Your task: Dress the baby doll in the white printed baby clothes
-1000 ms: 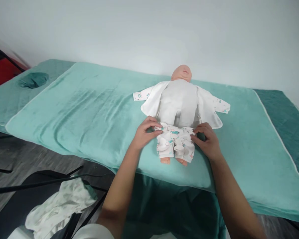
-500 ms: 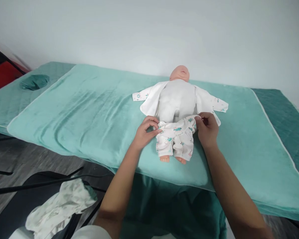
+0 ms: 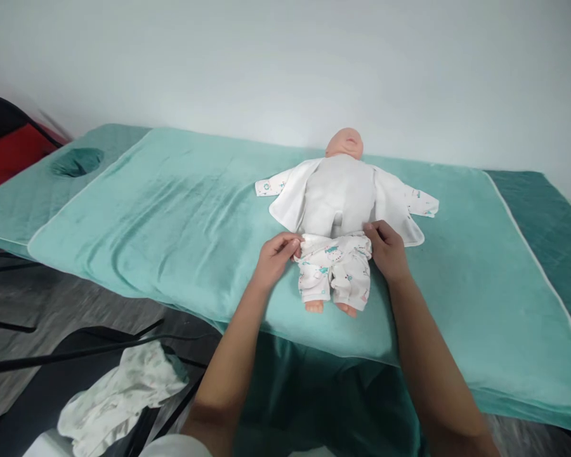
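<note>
"What's on the left?"

"A crumpled cloth (image 3: 124,393). It lies on a black chair (image 3: 31,406), well below the left fingers."

"What comes next?"

"The left hand (image 3: 276,257). Its thumb and finger are pinched on the waist of the little pants (image 3: 335,251), at the left edge."

"And where are the pants?"

"Right between the two hands' fingers, on the low part of the doll's legs. The doll (image 3: 339,187) lies on its back on the green bed (image 3: 195,254). Its white tummy is farther off than the fingers, and its toes poke out on the near side. Its shirt (image 3: 394,197) is wide open, past the fingers on both sides."

"What about the right hand (image 3: 389,252)?"

"It looks pinched on the waist's other edge. The fingers curl over, so I can't see how much cloth they have."

"So what step is this?"

"I think it's getting the pants along the legs. The waist is below the hips, so I'd say they're only partway on."

"What does the next move need?"

"Both hands going together, I think, with a soft pull. If one side goes first, the waist could twist."
</note>
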### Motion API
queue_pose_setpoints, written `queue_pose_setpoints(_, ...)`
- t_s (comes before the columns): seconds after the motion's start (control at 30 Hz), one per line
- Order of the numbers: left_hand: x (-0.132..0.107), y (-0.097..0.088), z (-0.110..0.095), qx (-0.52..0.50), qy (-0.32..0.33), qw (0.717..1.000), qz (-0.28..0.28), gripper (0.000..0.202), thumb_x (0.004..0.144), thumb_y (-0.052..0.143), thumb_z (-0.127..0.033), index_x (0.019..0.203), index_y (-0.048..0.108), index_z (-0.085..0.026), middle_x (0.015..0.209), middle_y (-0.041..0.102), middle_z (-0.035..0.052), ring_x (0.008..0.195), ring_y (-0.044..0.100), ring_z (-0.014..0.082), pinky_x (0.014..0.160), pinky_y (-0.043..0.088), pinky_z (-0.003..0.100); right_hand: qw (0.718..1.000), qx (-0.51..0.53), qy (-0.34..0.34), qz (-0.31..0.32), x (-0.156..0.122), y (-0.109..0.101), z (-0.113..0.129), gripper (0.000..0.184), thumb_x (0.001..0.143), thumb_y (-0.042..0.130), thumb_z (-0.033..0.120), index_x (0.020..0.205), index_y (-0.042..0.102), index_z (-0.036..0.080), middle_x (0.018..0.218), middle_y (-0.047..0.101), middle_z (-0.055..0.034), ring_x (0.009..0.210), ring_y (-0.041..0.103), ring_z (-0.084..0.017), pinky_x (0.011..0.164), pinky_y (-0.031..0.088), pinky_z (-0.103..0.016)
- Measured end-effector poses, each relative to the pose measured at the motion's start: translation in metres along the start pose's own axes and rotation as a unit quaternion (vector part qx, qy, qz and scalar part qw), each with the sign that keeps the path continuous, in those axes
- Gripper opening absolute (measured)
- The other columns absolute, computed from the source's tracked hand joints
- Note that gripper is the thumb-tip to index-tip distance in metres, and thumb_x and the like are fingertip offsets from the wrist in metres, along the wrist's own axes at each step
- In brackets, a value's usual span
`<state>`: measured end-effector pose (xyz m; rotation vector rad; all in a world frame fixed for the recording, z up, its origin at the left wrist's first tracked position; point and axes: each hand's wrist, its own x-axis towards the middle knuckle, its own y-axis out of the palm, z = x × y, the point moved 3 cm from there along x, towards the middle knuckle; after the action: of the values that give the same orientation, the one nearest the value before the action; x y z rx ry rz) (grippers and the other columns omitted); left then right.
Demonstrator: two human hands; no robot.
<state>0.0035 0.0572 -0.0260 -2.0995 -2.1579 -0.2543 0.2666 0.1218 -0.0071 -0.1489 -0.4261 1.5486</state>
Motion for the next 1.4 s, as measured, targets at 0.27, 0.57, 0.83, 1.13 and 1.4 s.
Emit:
queue_pose_setpoints(0.27,-0.005,0.007,-0.008,0.129,0.109,0.985,0.041,0.019,0.087,0.075,-0.038,0.096,0.076,-0.021,0.07,0.05,-0.0022,0.066,0.047,0.0114,0.065,0.04,0.026,0.998,-0.023,-0.001,0.058,-0.003,-0.006,-0.006,0.039,0.09,0.06,0.055,0.08,0.06,0.018,0.07,0.051,0.0014,0.069,0.042,-0.012,0.065,0.034,-0.026)
queue_pose_setpoints(0.57,-0.01,0.01,-0.016,0.206,0.165,0.965,0.01,0.018,0.092,0.07,-0.035,0.086,0.062,-0.019,0.115,0.064,0.0083,0.111,0.058,0.0199,0.101,0.043,0.035,0.967,0.035,-0.072,0.243,-0.01,-0.019,0.0,0.032,0.085,0.075,0.048,0.081,0.061,0.019,0.092,0.055,-0.0036,0.085,0.051,-0.015,0.074,0.042,-0.027)
queue_pose_setpoints(0.83,0.023,0.004,-0.026,0.214,0.053,0.975,-0.031,0.015,0.1,0.053,-0.033,0.094,0.045,-0.022,0.086,0.062,-0.0007,0.073,0.054,0.0128,0.071,0.04,0.027,0.952,0.022,-0.122,0.279,-0.013,-0.023,0.0,0.027,0.086,0.076,0.047,0.086,0.065,0.022,0.106,0.054,-0.0059,0.099,0.054,-0.018,0.083,0.047,-0.031)
queue_pose_setpoints(1.13,0.081,0.005,-0.014,0.151,0.03,0.986,-0.064,0.015,0.098,0.055,-0.024,0.088,0.044,-0.022,0.069,0.043,-0.0051,0.065,0.042,0.012,0.062,0.033,0.026,0.993,0.108,-0.041,-0.026,-0.004,-0.015,-0.008,0.044,0.08,0.076,0.058,0.082,0.051,0.022,0.072,0.053,0.0018,0.062,0.044,-0.011,0.056,0.036,-0.025)
queue_pose_setpoints(1.4,0.104,0.01,0.008,0.126,-0.014,0.983,-0.133,0.018,0.096,0.059,-0.025,0.085,0.046,-0.021,0.075,0.048,-0.004,0.072,0.046,0.0126,0.071,0.036,0.026,0.999,0.045,-0.005,-0.011,0.001,-0.008,-0.01,0.04,0.084,0.07,0.057,0.083,0.051,0.021,0.067,0.042,0.0039,0.061,0.036,-0.01,0.054,0.029,-0.024)
